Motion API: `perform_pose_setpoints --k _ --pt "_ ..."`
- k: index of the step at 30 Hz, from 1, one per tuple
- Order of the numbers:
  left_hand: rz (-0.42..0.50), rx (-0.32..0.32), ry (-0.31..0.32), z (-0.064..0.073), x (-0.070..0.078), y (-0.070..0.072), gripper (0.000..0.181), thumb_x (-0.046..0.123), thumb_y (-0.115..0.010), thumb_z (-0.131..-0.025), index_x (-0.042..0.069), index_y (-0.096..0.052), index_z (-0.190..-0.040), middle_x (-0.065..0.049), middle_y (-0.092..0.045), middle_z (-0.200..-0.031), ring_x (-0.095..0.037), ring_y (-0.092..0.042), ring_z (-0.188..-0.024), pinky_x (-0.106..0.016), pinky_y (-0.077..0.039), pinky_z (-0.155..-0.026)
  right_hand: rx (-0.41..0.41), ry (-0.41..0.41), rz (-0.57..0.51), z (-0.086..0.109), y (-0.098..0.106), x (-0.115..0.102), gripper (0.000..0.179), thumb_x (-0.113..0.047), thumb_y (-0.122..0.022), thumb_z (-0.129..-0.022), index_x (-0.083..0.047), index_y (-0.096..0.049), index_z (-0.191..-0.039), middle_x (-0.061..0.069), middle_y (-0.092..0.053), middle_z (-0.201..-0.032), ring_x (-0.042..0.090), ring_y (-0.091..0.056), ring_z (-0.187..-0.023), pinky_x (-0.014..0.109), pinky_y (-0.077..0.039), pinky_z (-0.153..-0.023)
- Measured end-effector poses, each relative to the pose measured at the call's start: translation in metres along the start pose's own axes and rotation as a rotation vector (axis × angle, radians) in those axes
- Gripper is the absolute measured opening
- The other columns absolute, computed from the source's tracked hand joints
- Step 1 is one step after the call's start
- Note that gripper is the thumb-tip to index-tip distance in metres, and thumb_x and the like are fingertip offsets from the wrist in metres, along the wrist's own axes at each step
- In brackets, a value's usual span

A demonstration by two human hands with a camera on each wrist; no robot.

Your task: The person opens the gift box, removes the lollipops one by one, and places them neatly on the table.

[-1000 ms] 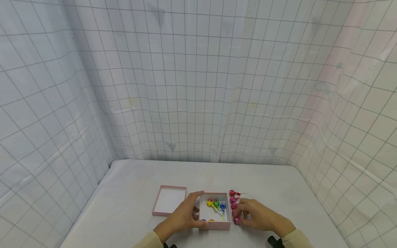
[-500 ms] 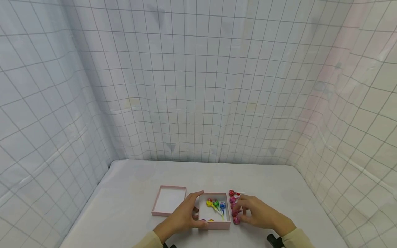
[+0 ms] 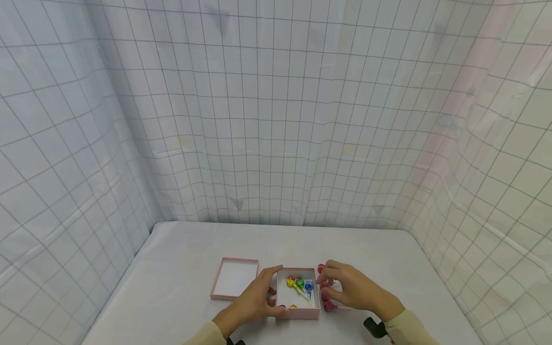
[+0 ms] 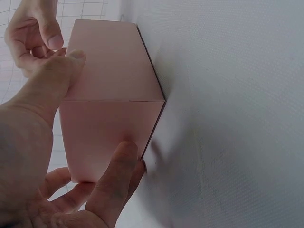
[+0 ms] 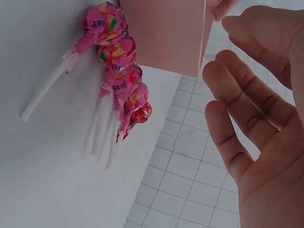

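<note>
My left hand [image 3: 254,299] grips the open pink box [image 3: 297,314] by its left side, thumb on the front wall and forefinger at the far left corner. Inside the box lie a yellow lollipop [image 3: 291,282], a green lollipop [image 3: 300,282] and a blue lollipop [image 3: 309,285]; the front wall partly hides others. Along the right side runs a row of lollipops [image 3: 328,305], mostly pink-wrapped [image 5: 104,23], with a red one [image 5: 141,113] at the far end. Over this row, beside the box, is my right hand [image 3: 360,290], fingers loosely bent and holding nothing [image 5: 266,118].
A shallow pink lid [image 3: 235,278] lies inside-up on the white-covered table [image 3: 185,268], left of the box. Grid-patterned curtains [image 3: 276,143] enclose the table at the back and sides. Sticks of the row's lollipops [image 5: 45,92] point away from the box.
My right hand has risen and moved away from me along the lollipop row, uncovering the near ones and covering those farther back. The left hand and the box stay in place.
</note>
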State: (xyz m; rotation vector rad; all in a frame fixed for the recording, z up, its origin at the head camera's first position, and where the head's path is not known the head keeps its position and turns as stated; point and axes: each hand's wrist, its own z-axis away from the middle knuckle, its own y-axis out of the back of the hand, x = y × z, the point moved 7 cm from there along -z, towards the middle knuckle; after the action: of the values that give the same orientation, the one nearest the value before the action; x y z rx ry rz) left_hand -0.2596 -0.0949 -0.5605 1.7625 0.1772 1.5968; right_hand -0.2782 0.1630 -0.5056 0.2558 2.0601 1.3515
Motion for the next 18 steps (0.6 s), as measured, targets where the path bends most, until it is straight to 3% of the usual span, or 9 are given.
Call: perform_pose_setpoints --k 7,18 --pt "0.001 -0.005 -0.022 -0.001 0.001 0.0 0.112 0.028 -0.103 -0.092 0.011 -0.036 -0.179 -0.021 -0.05 -0.171 -0.018 -0.069 -0.115 -0.026 -0.065 -0.087 -0.08 0.008 0.012 -0.02 -0.003 -0.009 0.021 -0.013 -0.085 -0.107 -0.018 -0.084 -0.127 -0.006 -0.075 -0.124 0.016 -0.075 -0.106 0.038 -0.069 -0.097" --pt "0.036 -0.019 -0.005 -0.001 -0.001 0.001 0.112 0.027 -0.104 -0.092 0.011 -0.036 -0.179 -0.02 -0.051 -0.17 -0.019 -0.068 -0.116 -0.029 -0.066 -0.09 -0.289 0.0 0.018 -0.051 -0.02 -0.023 0.037 -0.021 -0.092 -0.103 -0.02 -0.084 -0.14 -0.006 -0.076 -0.133 0.012 -0.077 -0.121 0.029 -0.065 -0.106"
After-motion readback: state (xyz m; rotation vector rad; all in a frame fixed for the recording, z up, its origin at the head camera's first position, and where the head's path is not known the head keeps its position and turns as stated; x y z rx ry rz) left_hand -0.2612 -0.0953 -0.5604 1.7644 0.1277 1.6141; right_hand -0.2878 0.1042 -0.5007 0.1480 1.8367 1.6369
